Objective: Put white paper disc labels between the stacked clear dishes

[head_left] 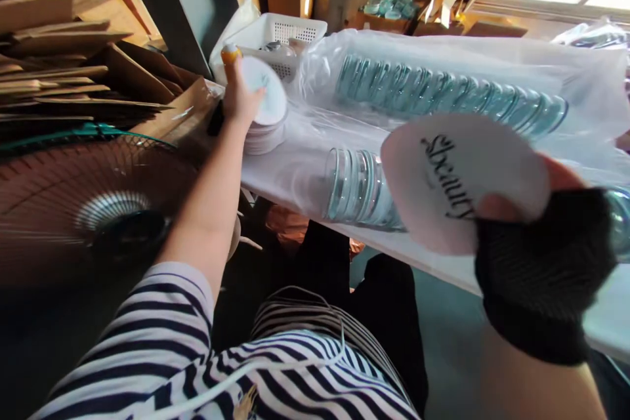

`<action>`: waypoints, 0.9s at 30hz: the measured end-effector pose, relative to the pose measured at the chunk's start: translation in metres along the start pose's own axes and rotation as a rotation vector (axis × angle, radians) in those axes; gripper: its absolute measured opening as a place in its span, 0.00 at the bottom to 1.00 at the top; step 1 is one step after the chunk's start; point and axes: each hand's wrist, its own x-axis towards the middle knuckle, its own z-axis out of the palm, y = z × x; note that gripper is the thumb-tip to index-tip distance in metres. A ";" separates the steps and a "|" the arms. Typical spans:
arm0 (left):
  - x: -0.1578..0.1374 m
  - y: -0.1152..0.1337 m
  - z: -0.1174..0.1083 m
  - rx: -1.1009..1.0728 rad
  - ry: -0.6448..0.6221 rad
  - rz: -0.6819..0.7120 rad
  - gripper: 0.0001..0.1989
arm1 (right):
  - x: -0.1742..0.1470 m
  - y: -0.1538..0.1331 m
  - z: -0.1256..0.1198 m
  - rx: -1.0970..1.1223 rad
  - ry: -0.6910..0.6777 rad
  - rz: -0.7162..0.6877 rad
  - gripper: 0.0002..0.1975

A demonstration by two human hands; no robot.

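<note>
My right hand [546, 256], in a black fingerless glove, grips a white rounded disc [418, 197] with dark lettering that reads "beauty". Its thumb lies on the face of the disc, which is tilted up above a near row of clear glass pieces [357, 184] and hides part of them. On the left, my left hand [241, 98] has its thumb and fingers on another white printed disc [273, 105], with an orange cover on one fingertip. Just under that disc is a stack of similar white discs [266, 141] at the table's left end.
A longer row of glass pieces [443, 92] lies on clear plastic sheeting [516, 56] farther back. Behind the stack stands a white basket [300, 26]. A large fan [88, 210] and piled flat cardboard [59, 72] are at left. Beyond the table, a box holds glass items [391, 3].
</note>
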 end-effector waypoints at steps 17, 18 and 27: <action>-0.161 0.054 0.113 -0.543 -0.542 0.034 0.17 | -0.024 -0.071 0.081 -0.042 -0.606 -0.122 0.29; -0.160 0.052 0.113 -0.554 -0.541 0.028 0.15 | -0.027 -0.068 0.080 -0.007 -0.591 -0.102 0.28; -0.163 0.054 0.128 -0.638 -0.397 -0.165 0.14 | -0.022 -0.065 0.102 0.022 -0.477 -0.016 0.16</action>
